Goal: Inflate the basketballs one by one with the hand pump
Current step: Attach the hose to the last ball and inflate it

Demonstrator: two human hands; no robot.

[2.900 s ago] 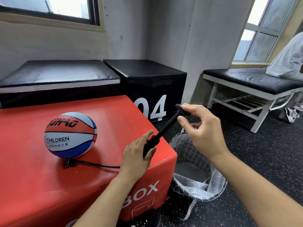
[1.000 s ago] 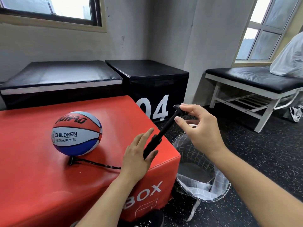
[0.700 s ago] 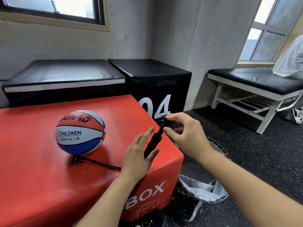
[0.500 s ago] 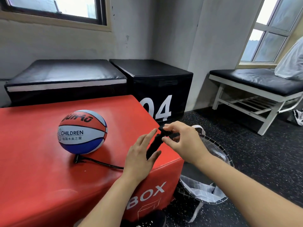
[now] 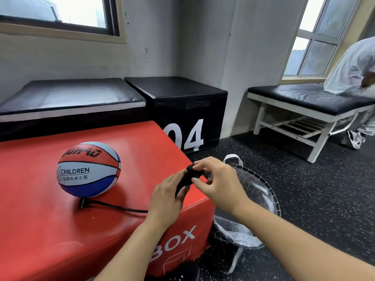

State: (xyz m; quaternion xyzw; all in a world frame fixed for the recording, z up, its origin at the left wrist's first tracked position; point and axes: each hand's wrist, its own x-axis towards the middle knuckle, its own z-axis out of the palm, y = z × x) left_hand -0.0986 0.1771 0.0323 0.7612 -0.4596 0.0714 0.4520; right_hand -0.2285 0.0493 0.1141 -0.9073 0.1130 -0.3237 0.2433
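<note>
Red padded box (image 5: 60,230) bears basketball (image 5: 88,169); black boxes, bench behind. Left hand (image 5: 166,199) grips pump (image 5: 185,180); right hand (image 5: 219,183) pinches its handle.

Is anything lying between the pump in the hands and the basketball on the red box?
Nothing visible blocks it. Only the black hose crosses the bare red box top, running from the pump to under the basketball.

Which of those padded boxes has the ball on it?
The red box nearest the person; the basketball rests on top. The black "04" box behind carries nothing.
</note>
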